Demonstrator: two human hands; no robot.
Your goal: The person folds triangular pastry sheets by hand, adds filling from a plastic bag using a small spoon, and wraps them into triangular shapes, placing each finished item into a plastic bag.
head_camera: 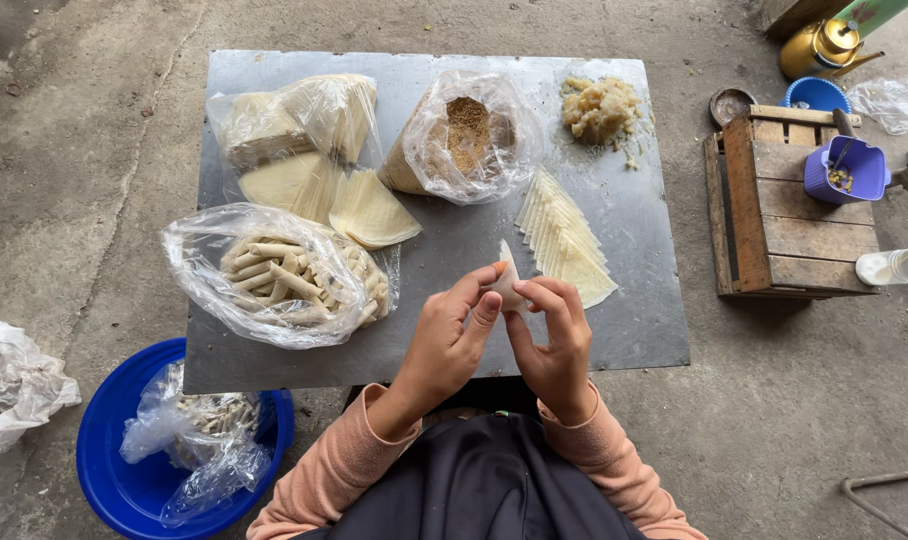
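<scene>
Both my hands meet over the near edge of a grey metal table. My left hand and my right hand pinch a small pale triangular pastry wrapper between thumbs and fingertips, holding it folded. Just beyond them lies a fanned row of wrapper triangles. A lump of yellowish filling sits at the far right of the table. A clear bag of rolled pastry sticks lies to the left of my hands.
More bagged wrappers and an open bag of brown crumbs lie at the back. A blue basin with a bag stands on the floor left. A wooden crate with a purple cup stands right.
</scene>
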